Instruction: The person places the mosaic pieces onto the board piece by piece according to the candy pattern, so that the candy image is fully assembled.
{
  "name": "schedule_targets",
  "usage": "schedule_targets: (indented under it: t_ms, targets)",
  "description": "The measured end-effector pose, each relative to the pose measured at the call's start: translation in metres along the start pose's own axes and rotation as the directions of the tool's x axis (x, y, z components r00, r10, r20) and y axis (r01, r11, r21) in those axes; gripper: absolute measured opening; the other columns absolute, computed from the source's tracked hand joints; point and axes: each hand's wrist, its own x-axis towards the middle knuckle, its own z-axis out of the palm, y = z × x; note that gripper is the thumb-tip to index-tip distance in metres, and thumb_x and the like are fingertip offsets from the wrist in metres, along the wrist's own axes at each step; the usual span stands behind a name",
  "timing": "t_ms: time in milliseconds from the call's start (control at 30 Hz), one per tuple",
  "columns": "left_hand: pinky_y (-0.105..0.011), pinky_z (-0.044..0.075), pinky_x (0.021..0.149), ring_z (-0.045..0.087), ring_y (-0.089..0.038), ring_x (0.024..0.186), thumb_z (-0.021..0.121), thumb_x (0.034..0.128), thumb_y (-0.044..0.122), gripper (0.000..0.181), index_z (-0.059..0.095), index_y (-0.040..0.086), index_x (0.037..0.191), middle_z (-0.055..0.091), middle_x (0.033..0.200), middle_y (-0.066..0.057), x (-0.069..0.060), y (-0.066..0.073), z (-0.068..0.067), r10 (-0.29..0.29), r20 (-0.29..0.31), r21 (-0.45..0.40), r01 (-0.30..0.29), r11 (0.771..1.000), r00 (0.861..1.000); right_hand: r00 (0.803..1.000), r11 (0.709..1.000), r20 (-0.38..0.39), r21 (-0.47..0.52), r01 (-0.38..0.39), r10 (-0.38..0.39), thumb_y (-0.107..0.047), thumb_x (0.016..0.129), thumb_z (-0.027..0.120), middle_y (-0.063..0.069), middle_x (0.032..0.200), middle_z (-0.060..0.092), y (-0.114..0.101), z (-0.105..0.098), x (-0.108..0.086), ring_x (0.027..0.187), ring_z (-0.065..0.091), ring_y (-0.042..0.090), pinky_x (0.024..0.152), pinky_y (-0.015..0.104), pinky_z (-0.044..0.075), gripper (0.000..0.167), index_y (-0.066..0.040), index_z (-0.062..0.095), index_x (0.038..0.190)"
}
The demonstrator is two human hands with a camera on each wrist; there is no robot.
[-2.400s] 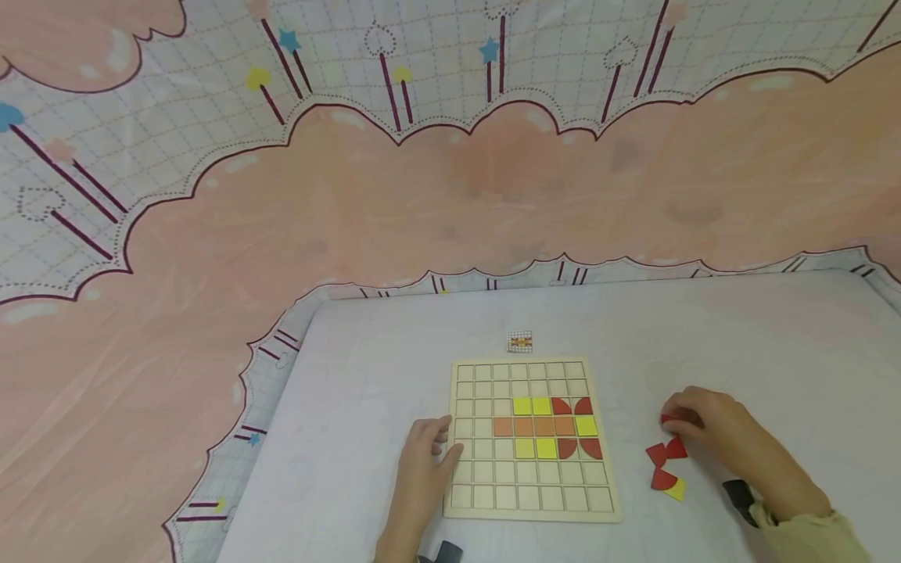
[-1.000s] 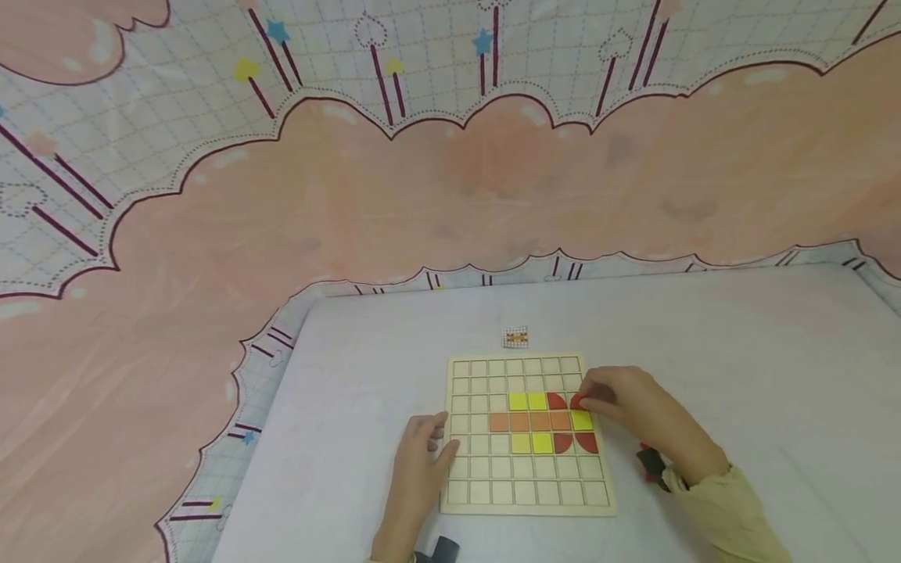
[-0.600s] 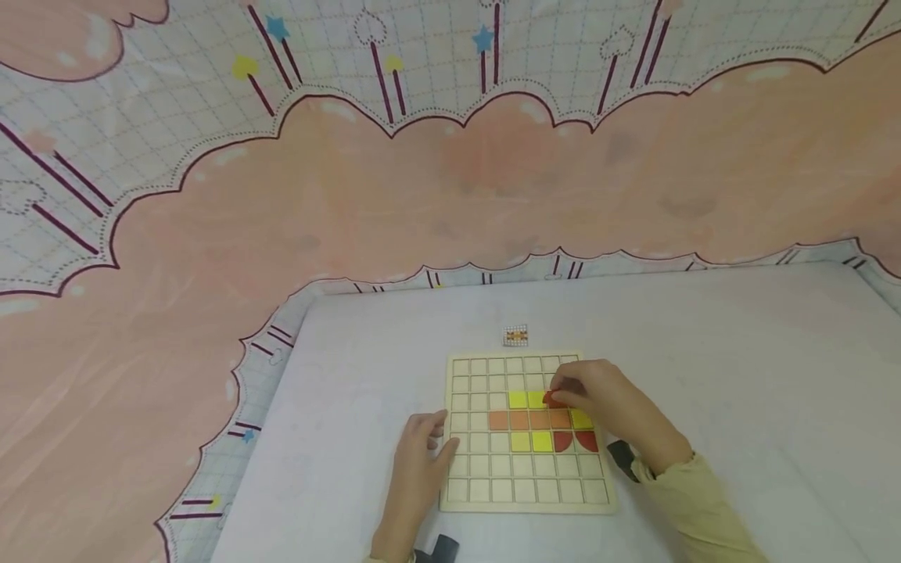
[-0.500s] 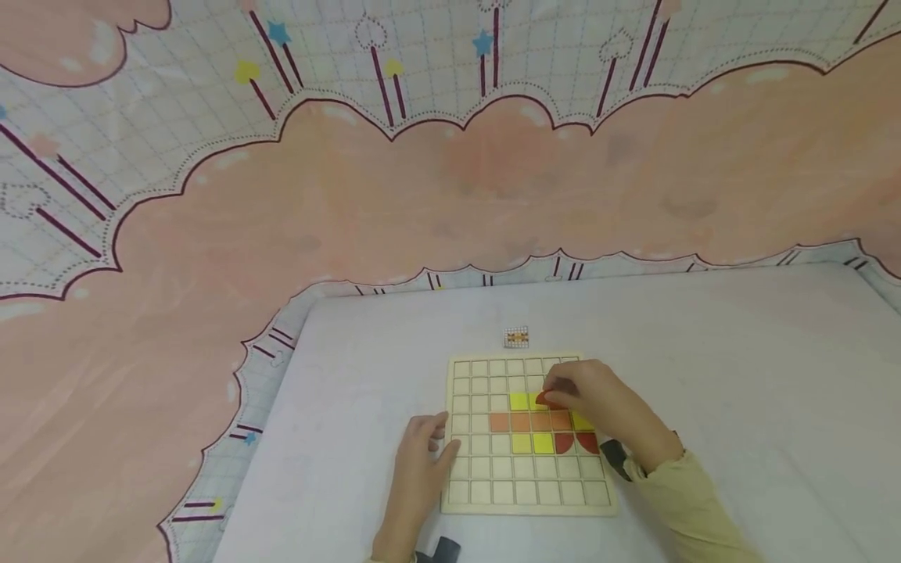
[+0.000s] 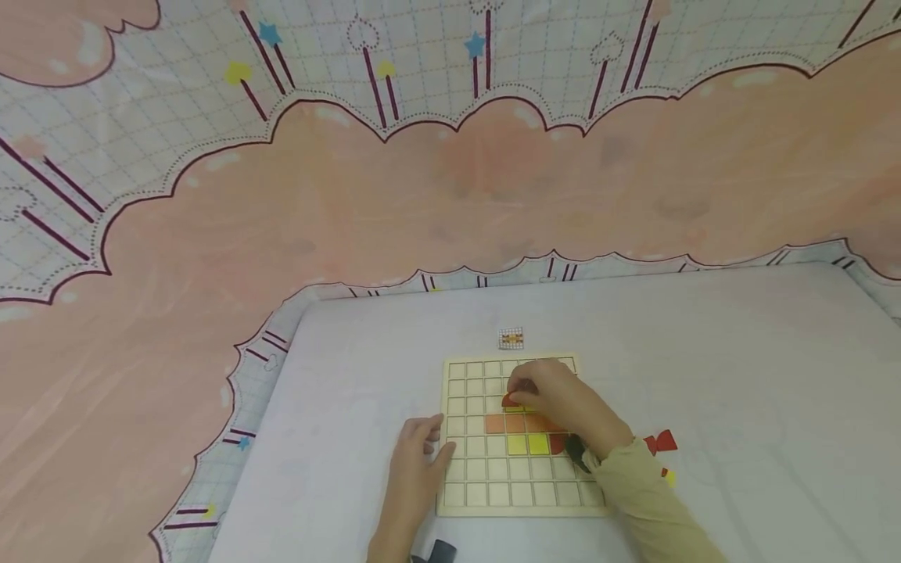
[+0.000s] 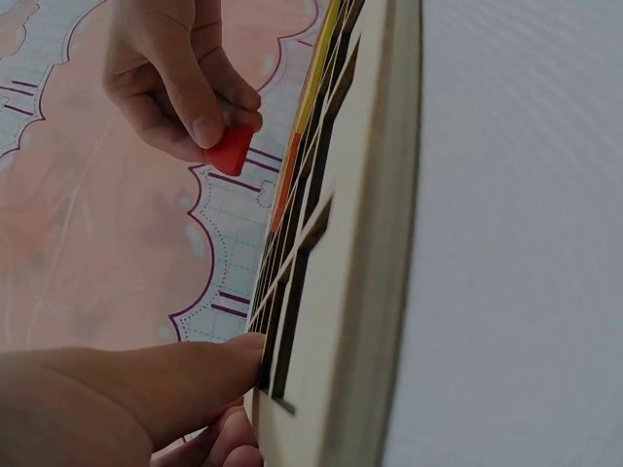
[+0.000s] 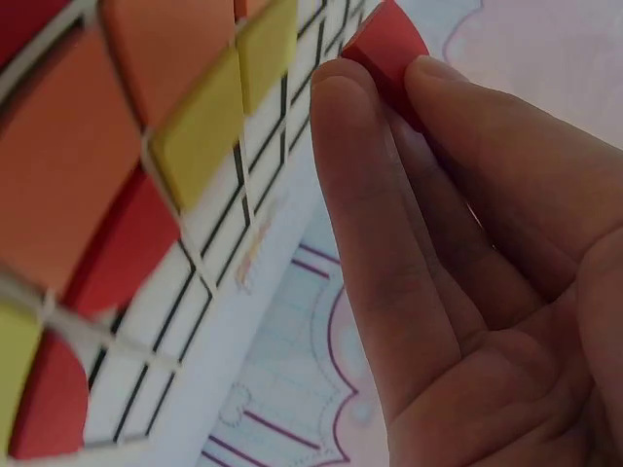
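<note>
The right hand pinches a red quarter-round piece above the upper yellow squares of the wooden grid board. In the right wrist view, thumb and fingers of the right hand hold that red piece off the board. The left wrist view shows the red piece between the fingertips too. At the board's left edge rests the left hand, its thumb and fingers touching the rim. Yellow squares and orange squares fill cells in the middle; the right hand and sleeve cover the board's right part.
A small printed pattern card lies just beyond the board. Loose red pieces and a yellow piece lie right of the board, partly behind the right sleeve. A patterned cloth stretches beyond the white table surface.
The right hand picked up a red piece from the loose ones at the right and carried it leftward over the board, to the upper yellow squares. The left hand stays at the board's edge.
</note>
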Motion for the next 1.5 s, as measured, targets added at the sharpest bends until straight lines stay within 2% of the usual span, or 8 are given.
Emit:
schedule_targets:
  t_ms: [200, 467, 833, 1133, 1500]
  targets:
    - [-0.027, 0.051, 0.080, 0.054, -0.011, 0.092, 0.075, 0.0862, 0.009, 0.043, 0.062, 0.003, 0.126, 0.058, 0.109, -0.002, -0.001, 0.000, -0.001, 0.016, -0.008, -0.008, -0.016, 1.000, 1.000, 1.000, 0.999, 0.004, -0.025, 0.023, -0.023, -0.009, 0.089, 0.073, -0.006, 0.081, 0.069, -0.002, 0.013, 0.008, 0.075, 0.058, 0.006, 0.072, 0.026, 0.051, 0.007, -0.012, 0.070, 0.083]
    - [-0.027, 0.051, 0.082, 0.054, -0.011, 0.093, 0.074, 0.0877, 0.011, 0.042, 0.062, 0.004, 0.128, 0.058, 0.110, -0.001, 0.001, -0.001, -0.001, 0.011, 0.008, -0.023, -0.011, 1.000, 1.000, 1.000, 0.997, -0.028, -0.072, 0.008, -0.010, -0.009, 0.088, 0.074, -0.007, 0.080, 0.067, -0.007, 0.022, 0.012, 0.074, 0.056, 0.008, 0.072, 0.028, 0.051, 0.008, -0.012, 0.071, 0.082]
    - [-0.027, 0.051, 0.080, 0.054, -0.011, 0.093, 0.075, 0.0873, 0.012, 0.042, 0.062, 0.006, 0.127, 0.058, 0.109, 0.000, 0.002, -0.002, -0.001, -0.008, 0.007, 0.002, 0.008, 1.000, 1.000, 0.993, 0.992, -0.041, -0.067, -0.111, 0.108, -0.008, 0.087, 0.076, -0.006, 0.080, 0.065, -0.014, 0.032, 0.018, 0.075, 0.054, 0.012, 0.077, 0.031, 0.052, 0.010, -0.014, 0.071, 0.081]
    - [-0.027, 0.051, 0.081, 0.054, -0.011, 0.093, 0.074, 0.0874, 0.011, 0.041, 0.063, 0.006, 0.127, 0.058, 0.109, 0.000, 0.003, -0.003, -0.001, -0.001, -0.004, -0.002, 0.001, 1.000, 1.000, 0.997, 0.990, -0.061, -0.125, -0.060, 0.053, -0.009, 0.085, 0.077, -0.003, 0.084, 0.067, -0.011, 0.034, 0.018, 0.077, 0.058, 0.012, 0.077, 0.032, 0.055, 0.003, -0.007, 0.074, 0.085]
    - [-0.027, 0.051, 0.081, 0.054, -0.011, 0.093, 0.075, 0.0870, 0.011, 0.042, 0.062, 0.006, 0.127, 0.058, 0.110, 0.000, 0.002, -0.003, 0.000, 0.000, 0.005, -0.007, 0.000, 1.000, 1.000, 0.995, 0.980, -0.049, -0.178, -0.091, 0.083, -0.014, 0.083, 0.081, -0.005, 0.083, 0.062, -0.012, 0.036, 0.017, 0.078, 0.054, 0.012, 0.080, 0.032, 0.053, 0.010, -0.012, 0.073, 0.089]
